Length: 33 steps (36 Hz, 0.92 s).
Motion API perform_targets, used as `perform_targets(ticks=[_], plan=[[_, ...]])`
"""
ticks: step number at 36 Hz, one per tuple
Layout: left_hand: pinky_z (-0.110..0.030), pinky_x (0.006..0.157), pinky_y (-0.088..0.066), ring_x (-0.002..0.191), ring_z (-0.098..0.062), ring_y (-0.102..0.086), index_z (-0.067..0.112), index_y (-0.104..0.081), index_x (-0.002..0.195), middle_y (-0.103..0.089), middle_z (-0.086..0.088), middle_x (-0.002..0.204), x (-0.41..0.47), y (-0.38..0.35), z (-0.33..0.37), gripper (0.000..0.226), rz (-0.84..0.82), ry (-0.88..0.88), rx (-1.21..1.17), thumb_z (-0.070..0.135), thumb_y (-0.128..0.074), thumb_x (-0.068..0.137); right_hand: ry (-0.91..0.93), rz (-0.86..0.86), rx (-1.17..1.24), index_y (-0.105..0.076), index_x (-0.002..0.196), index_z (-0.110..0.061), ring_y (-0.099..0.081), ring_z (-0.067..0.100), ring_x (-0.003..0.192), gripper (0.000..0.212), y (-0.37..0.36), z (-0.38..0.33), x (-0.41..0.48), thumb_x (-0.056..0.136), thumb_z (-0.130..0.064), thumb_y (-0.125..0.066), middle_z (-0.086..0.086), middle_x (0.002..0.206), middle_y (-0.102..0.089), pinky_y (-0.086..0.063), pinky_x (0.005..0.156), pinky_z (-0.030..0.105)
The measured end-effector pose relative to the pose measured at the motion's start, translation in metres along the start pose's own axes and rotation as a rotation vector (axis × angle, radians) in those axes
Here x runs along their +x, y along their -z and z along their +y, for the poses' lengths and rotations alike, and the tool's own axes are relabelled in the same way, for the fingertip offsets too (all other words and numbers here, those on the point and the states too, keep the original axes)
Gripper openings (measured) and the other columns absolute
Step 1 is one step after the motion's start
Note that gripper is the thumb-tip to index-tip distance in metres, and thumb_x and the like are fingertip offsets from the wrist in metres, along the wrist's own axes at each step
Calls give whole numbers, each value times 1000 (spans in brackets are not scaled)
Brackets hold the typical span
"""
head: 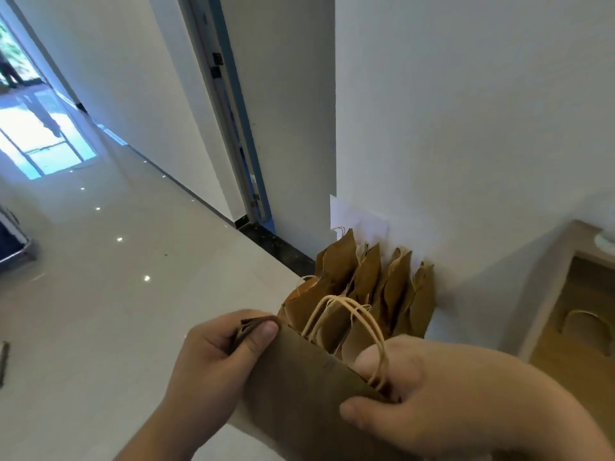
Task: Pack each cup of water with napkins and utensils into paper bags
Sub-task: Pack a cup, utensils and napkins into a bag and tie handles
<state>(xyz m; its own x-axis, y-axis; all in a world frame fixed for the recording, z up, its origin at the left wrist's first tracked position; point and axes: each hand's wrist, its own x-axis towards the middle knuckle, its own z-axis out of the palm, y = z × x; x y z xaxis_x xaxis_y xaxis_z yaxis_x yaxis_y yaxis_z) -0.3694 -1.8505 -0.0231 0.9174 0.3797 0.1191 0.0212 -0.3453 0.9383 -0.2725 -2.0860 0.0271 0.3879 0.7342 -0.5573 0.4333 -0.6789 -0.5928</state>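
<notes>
Brown kraft paper, still folded flat. Lower left of centre, the left hand point(213, 357) pinches the creased corner of the paper bag point(299, 377), with the thumb pressed on top of the folds. The bag sits bottom middle, its twine handles point(366, 324) sticking up. Just behind, more upright bags point(372, 284) stand in a row against the wall. Lower right, the right hand point(432, 394) is clamped on the bag's other edge, by the handles. Looks like the opening-up step to me. I'd pull both sides apart evenly, pop the gussets and flatten the base so it stands. Don't yank the twine, it probably rips out. No cup, napkins or utensils in view.
</notes>
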Motion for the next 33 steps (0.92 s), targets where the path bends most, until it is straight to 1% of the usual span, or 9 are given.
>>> perform_targets(ticks=[6,9,12,15,18,21,26,30,33], plan=[[-29,73,-49,91,3,-68,58,-77,82,-77,26,85,77,-47,-12,18,-130,-34,94,52,-60,84,-167,181,103,-72,106,-27,-69,10,87,37,21,30,26,111,-54,-46,-5,93,-72,-56,80,26],[-25,75,-45,94,12,-63,57,-74,82,-74,33,89,113,-73,-29,16,-252,-13,123,61,-58,83,-294,250,200,-74,108,-28,-69,10,88,37,26,47,36,111,-51,-46,-6,95,-73,-56,81,27],[-24,87,-49,103,13,-62,63,-72,103,-73,33,102,148,-97,-49,31,-429,-19,152,72,-55,78,-430,310,288,-73,101,-24,-66,11,77,40,24,64,48,110,-53,-47,-4,83,-69,-49,66,27],[-31,103,-54,119,8,-60,64,-63,126,-66,37,123,183,-123,-65,47,-597,-23,169,74,-59,80,-561,386,399,-73,99,-26,-70,14,80,34,17,82,64,108,-49,-50,1,90,-73,-52,64,26],[-31,109,-50,132,7,-51,63,-43,145,-54,38,139,208,-148,-73,65,-705,-49,187,74,-60,84,-707,463,499,-71,95,-28,-73,11,79,23,6,100,88,102,-43,-55,-4,86,-73,-57,64,25],[-23,102,-47,131,9,-50,64,-37,147,-47,42,140,226,-165,-79,58,-761,-88,165,58,-63,97,-860,560,575,-66,91,-28,-71,10,79,19,-6,120,116,100,-41,-56,-5,86,-72,-54,62,24],[-3,80,-44,117,19,-56,58,-45,146,-55,43,134,250,-163,-94,49,-825,-134,148,48,-62,101,-1074,618,734,-63,91,-28,-69,19,85,13,-26,169,170,97,-35,-54,-2,92,-70,-60,74,33],[-8,79,-52,106,13,-65,59,-48,140,-58,43,126,271,-146,-112,47,-814,-145,150,62,-54,94,-1178,554,834,-62,84,-18,-61,17,70,18,-50,210,210,98,-23,-52,2,82,-62,-44,55,29],[-7,74,-53,102,8,-69,62,-46,138,-58,44,124,283,-129,-129,52,-797,-112,171,67,-52,87,-1220,529,913,-61,88,-16,-63,18,75,20,-66,229,243,104,-23,-50,3,86,-62,-45,56,29]])
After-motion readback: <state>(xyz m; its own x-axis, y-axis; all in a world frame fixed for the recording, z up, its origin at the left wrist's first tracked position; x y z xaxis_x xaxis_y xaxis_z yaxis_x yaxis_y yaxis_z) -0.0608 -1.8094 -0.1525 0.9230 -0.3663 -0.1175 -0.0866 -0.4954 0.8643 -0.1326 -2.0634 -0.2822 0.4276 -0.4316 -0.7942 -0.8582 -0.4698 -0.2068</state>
